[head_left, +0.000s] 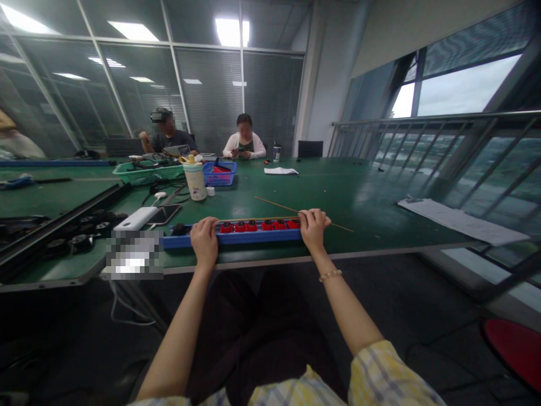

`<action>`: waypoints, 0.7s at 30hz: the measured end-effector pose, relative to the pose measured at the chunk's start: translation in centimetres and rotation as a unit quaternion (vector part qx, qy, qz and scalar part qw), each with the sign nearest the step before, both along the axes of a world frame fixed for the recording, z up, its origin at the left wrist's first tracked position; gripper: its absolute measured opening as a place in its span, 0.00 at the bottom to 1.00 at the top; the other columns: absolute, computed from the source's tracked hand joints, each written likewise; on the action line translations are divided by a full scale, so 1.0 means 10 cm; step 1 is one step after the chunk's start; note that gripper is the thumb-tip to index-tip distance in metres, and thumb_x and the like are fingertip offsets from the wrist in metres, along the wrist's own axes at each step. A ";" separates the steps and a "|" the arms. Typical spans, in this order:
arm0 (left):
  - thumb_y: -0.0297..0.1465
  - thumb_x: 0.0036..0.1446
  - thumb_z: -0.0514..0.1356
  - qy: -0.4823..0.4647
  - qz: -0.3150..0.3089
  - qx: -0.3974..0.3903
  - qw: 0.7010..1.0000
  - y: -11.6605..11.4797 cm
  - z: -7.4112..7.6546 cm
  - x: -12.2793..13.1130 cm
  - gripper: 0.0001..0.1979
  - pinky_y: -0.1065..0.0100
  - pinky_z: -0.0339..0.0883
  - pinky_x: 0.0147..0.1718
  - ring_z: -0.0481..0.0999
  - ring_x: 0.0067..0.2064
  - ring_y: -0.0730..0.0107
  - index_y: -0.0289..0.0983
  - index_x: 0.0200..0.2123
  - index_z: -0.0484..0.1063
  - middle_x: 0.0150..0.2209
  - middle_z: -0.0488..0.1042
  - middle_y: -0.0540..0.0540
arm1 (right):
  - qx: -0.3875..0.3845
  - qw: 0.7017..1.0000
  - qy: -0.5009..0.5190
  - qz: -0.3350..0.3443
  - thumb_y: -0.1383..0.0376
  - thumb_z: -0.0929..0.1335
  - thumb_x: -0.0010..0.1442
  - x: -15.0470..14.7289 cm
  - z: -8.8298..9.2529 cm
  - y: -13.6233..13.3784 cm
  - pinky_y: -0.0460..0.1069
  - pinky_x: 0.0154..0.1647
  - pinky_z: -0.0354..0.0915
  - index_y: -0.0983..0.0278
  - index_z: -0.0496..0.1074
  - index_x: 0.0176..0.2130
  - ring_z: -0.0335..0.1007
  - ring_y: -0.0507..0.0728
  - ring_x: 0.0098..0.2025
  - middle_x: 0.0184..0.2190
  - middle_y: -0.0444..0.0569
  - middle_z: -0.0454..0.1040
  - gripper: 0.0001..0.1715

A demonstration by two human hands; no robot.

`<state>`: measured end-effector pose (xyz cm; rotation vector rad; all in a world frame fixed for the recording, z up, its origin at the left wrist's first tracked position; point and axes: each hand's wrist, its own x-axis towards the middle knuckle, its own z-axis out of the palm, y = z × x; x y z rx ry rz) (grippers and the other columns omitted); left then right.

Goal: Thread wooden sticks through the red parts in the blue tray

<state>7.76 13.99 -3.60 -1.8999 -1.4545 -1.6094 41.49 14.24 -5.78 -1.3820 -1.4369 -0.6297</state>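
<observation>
A long narrow blue tray (253, 239) lies along the table's near edge, holding several red parts with black tops (267, 225) in a row. A thin yellowish strip (257, 219) stretches along the tray's back side, between my two hands. My left hand (205, 242) is closed at the strip's left end, over the tray. Over the tray's right end, my right hand (313, 228) is closed on the strip's other end; its fingertips are partly hidden. A second thin stick (274, 203) lies slantwise on the table, passing behind my right hand.
Left of the tray lie a white power bank (136, 219), a phone (164, 214) and black round parts (80, 242). Farther back stand a cup (195, 181), a green basket (147, 173) and a blue basket (220, 177). Papers (460, 221) lie right. Two people sit across the table.
</observation>
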 end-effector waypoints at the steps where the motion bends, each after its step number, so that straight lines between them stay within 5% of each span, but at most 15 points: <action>1: 0.38 0.67 0.50 0.005 -0.003 -0.002 1.000 0.00 0.00 0.00 0.15 0.60 0.60 0.47 0.72 0.46 0.59 0.40 0.39 0.74 0.43 0.77 0.43 | -0.008 1.000 -0.004 0.001 0.58 0.61 0.68 0.00 0.00 0.00 0.57 0.50 0.49 0.61 0.75 0.41 0.62 0.59 0.44 0.40 0.51 0.69 0.16; 21: 0.36 0.66 0.51 0.057 -0.001 -0.022 0.998 0.02 -0.03 0.02 0.13 0.60 0.59 0.45 0.72 0.44 0.58 0.41 0.40 0.74 0.42 0.79 0.44 | -0.049 0.993 -0.058 0.092 0.60 0.65 0.65 -0.05 0.03 -0.03 0.55 0.50 0.49 0.58 0.77 0.38 0.62 0.58 0.45 0.39 0.48 0.69 0.10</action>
